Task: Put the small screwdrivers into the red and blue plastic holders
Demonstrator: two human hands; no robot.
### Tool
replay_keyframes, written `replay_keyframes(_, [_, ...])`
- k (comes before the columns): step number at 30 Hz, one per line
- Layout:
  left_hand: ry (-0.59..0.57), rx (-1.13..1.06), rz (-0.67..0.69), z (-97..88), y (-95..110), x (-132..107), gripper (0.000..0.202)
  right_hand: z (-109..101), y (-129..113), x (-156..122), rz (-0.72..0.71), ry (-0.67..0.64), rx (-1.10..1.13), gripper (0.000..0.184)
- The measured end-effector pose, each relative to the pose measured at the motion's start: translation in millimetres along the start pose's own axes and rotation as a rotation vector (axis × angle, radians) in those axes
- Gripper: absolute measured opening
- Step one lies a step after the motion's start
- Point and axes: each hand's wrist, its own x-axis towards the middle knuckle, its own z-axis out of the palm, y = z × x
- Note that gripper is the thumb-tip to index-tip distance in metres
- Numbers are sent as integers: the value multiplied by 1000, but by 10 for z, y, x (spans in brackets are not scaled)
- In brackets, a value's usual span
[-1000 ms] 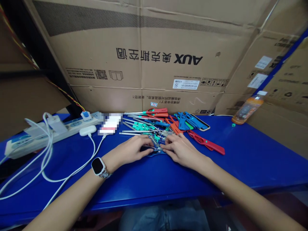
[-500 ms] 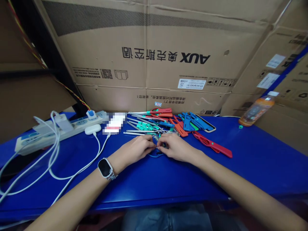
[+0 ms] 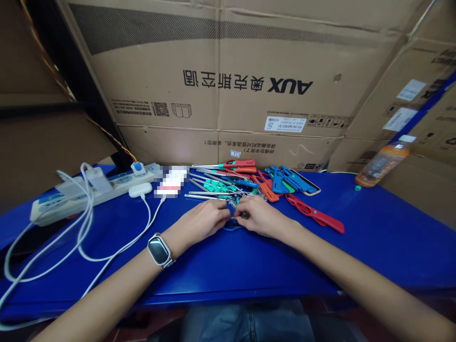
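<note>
Facing each other over the blue surface (image 3: 228,270), the left hand (image 3: 214,216) and the right hand (image 3: 257,216) come near together, with only a small gap between their fingertips. Under this gap lies the blue casing (image 3: 232,228); its near edge shows just below the fingers, and its visible part seems to run across, from left to right. Both hands are about equally near to it. The left grip has its fingers bent close together, but I cannot tell what is pinched there. The right grip is curled, with a small dark piece (image 3: 245,215) in its hollow; whether it is clamped firmly, I cannot tell.

Just beyond the fingers is the pile of green parts with metal rods (image 3: 213,184), the rods pointing mostly to the left. Beyond the right hand lies the orange handle (image 3: 268,189), and farther right, the red handle (image 3: 315,213) lies slantwise, apart from the hand.
</note>
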Motion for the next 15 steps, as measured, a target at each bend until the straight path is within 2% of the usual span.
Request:
replay_keyframes(3, [-14, 22, 24, -12, 9, -14, 18, -79, -27, -52, -56, -59, -4, 15])
replay_keyframes(7, [-20, 16, 64, -3, -27, -71, 19, -158, -84, -118, -59, -110, -15, 19])
replay_keyframes(15, [-11, -15, 63, -17, -48, -135, 28, -116, -41, -153, -74, -67, 20, 18])
